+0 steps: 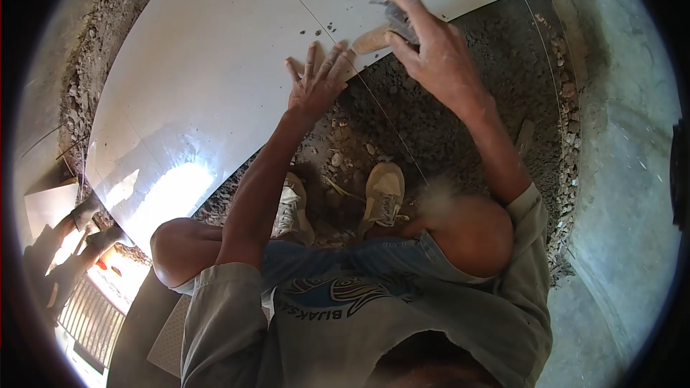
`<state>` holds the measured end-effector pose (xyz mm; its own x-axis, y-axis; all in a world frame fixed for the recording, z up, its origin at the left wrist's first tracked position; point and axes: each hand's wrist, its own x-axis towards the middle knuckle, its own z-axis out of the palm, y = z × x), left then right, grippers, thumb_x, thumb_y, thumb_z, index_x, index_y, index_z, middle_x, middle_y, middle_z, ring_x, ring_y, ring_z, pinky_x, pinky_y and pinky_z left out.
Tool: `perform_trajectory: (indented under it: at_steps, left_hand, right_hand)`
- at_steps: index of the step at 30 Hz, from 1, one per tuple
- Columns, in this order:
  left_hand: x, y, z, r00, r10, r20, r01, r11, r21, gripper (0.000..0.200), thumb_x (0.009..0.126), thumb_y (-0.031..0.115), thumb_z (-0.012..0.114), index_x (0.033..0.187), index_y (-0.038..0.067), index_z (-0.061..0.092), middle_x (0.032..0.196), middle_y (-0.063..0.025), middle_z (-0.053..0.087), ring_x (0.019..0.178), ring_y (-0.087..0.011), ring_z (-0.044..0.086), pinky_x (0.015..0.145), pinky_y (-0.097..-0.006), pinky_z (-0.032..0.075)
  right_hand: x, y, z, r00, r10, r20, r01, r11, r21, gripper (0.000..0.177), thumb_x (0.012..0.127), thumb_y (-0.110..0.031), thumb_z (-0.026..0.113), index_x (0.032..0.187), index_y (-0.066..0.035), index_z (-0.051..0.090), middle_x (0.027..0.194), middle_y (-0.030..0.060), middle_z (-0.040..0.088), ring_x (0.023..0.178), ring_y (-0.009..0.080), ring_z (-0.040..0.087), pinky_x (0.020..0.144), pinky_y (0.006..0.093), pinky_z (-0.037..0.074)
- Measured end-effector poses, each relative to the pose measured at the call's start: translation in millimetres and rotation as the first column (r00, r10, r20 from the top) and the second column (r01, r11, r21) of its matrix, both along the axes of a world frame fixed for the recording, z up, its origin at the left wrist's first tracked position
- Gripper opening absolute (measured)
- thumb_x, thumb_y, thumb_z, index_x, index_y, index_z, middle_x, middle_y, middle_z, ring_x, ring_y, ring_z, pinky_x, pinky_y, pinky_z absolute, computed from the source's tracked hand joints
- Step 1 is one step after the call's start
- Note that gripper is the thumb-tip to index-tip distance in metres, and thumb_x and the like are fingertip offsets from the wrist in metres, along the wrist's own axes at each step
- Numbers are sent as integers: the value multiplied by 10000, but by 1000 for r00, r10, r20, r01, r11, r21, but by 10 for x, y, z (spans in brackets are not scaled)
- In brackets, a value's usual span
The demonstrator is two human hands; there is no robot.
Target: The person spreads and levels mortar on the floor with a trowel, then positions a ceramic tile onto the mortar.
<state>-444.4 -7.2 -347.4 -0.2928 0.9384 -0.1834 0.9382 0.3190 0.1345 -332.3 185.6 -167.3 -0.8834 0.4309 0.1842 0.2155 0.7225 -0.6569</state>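
Grey shirt (338, 316) fills the space closest to my lens, with a bent knee (471, 233) just past it. From the fingers outward, I see the left hand (316, 90) spread on the white tile (194, 50), holding nothing, near its edge. The right hand (447, 57) is closed round a blurred tool (400, 20), its wooden handle (371, 40) pointing at that same edge; I can't tell whether it touches. I read the step as tapping or settling the tile into place, and judge that the next move calls for light, well-aimed knocks, left fingers kept clear. A few dark crumbs (318, 31) lie on the white surface, and a thin string (392, 133) runs over the dirt (503, 50) toward the hands. The tile's near edge slants across my view; beyond it, bare dirt leaves the right arm swinging room as far as the rubble (568, 129) and concrete (625, 179). Toward the body, room is tighter: two shoes (384, 197) stand between the knees and that edge.
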Motion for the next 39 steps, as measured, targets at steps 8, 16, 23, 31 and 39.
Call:
perform_trajectory:
  at_steps: [8, 16, 23, 31, 39]
  left_hand:
    - [-9, -425, 152, 919, 385, 84, -382, 923, -53, 828, 856, 629, 584, 1516, 244, 263, 1629, -42, 79, 1479, -399, 62, 1042, -801, 108]
    - [-80, -749, 308, 816, 566, 117, -561, 824, -81, 1021, 683, 586, 780, 1499, 205, 298, 1596, -70, 186, 1433, -434, 162, 949, -765, 257]
    - [-91, -759, 329, 813, 562, 154, -555, 827, -87, 1054, 688, 609, 764, 1517, 192, 265, 1613, -57, 147, 1458, -456, 83, 980, -804, 203]
    - [-89, -748, 348, 805, 571, 162, -556, 821, -133, 1054, 692, 624, 754, 1522, 197, 265, 1618, -66, 126, 1452, -478, 73, 976, -809, 203]
    - [482, -467, 39, 979, 195, 59, -200, 977, 81, 858, 858, 630, 567, 1530, 205, 245, 1620, -37, 144, 1445, -488, 98, 999, -825, 141]
  right_hand:
    - [123, -98, 294, 999, 10, -37, -6, 995, 102, 459, 904, -168, 665, 1338, -141, 517, 1011, 138, 703, 856, 252, 716, 675, 361, 606]
    - [-326, -545, -89, 954, 269, -131, -256, 960, 110, 387, 918, -133, 624, 1286, -93, 511, 890, 112, 702, 688, 191, 695, 495, 281, 580]
    - [-398, -472, -155, 944, 312, -104, -310, 950, 37, 415, 877, -105, 658, 1263, -71, 511, 861, 152, 705, 722, 273, 714, 602, 381, 600]
    - [-413, -357, -93, 947, 315, -58, -314, 949, 18, 445, 883, -145, 656, 1301, -123, 505, 976, 131, 712, 861, 313, 704, 771, 416, 587]
    - [-119, -156, 25, 997, 73, -33, -77, 987, -140, 457, 936, -218, 632, 1360, -132, 484, 1070, 136, 692, 925, 248, 695, 773, 361, 593]
